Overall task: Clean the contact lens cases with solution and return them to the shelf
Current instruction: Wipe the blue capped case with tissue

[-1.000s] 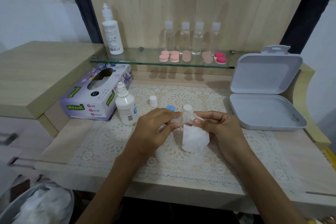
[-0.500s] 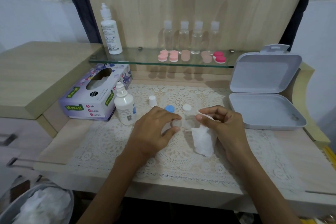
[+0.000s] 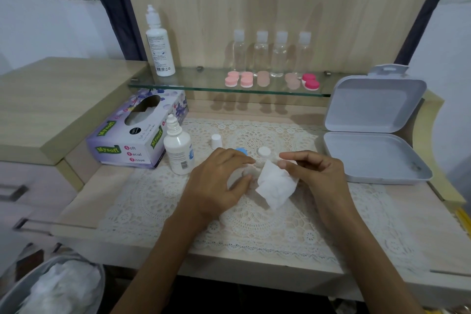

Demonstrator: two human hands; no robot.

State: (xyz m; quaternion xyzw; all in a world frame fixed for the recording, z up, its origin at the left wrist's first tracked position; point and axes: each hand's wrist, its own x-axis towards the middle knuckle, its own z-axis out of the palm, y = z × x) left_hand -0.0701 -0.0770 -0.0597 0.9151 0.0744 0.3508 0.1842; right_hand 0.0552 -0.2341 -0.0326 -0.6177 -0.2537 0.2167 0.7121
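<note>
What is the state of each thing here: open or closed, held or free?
Small bottle: upright, cap off.
Plastic box: lid open.
Lens case: lids off, gripped by left hand.
Tissue: pinched by right hand.
Shelf cases: lids on.

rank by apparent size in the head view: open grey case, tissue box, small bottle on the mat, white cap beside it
1. open grey case
2. tissue box
3. small bottle
4. white cap
All lie at similar depth, so the order looks safe.
</note>
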